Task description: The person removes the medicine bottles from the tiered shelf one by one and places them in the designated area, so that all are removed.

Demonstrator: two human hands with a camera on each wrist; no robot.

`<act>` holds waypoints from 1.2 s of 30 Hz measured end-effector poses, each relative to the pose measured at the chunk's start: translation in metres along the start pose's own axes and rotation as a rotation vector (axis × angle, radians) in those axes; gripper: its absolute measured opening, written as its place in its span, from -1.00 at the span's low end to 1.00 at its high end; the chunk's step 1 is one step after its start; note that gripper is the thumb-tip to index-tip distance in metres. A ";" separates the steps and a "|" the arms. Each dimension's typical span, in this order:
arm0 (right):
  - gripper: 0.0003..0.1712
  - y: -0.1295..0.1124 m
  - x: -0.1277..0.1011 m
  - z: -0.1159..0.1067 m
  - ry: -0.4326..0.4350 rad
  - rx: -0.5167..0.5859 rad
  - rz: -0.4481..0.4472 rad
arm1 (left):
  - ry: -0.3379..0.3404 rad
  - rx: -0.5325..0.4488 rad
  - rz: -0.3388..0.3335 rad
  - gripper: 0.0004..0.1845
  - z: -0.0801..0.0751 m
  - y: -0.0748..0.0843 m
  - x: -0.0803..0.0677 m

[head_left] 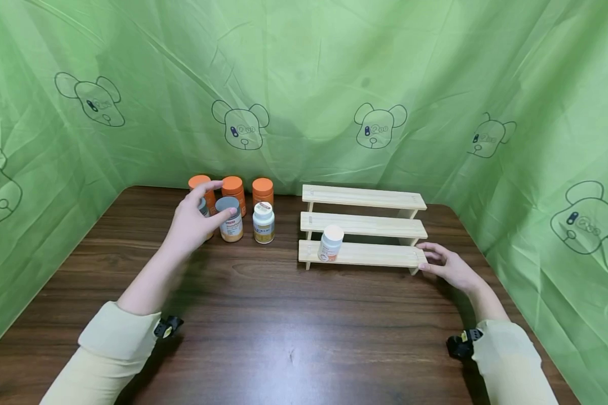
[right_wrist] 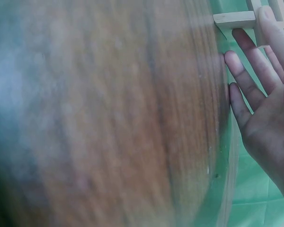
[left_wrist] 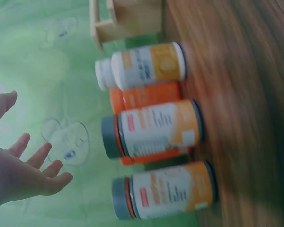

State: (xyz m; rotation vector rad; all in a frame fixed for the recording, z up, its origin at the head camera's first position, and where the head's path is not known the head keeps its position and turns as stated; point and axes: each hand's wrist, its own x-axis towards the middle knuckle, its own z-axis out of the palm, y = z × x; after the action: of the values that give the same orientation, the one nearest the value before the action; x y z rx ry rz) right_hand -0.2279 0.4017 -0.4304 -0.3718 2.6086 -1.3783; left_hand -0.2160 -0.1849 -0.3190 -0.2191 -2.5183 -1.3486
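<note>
Left hand (head_left: 195, 219) raised over bottle cluster left of wooden rack (head_left: 363, 229), fingers spread, holding nothing, thumb near gray-capped bottle (head_left: 230, 219). Right hand (head_left: 448, 265) flat, fingers relaxed, touching right end of rack's lowest step. White-capped bottle (head_left: 330, 243) stands on that step. Three orange-capped bottles (head_left: 232, 188) behind cluster, on table (head_left: 284, 326).

Left hand (head_left: 192, 222) covers most of one grey-lidded bottle (head_left: 203, 209) behind its fingers. Bottle label print too blurred to read in the left wrist view. Right hand (right_wrist: 270, 109) cut off by the frame's right edge.
</note>
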 end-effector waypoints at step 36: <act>-0.39 -0.002 -0.001 0.000 -0.018 -0.002 -0.023 | -0.181 -0.254 0.152 -0.27 0.090 0.053 -0.007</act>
State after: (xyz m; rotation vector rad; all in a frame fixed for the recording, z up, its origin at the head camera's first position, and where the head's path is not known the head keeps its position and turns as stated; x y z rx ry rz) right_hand -0.2263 0.4005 -0.4286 -0.4137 2.5990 -1.3730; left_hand -0.2113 -0.0805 -0.3271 -0.5968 -2.4041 -1.6487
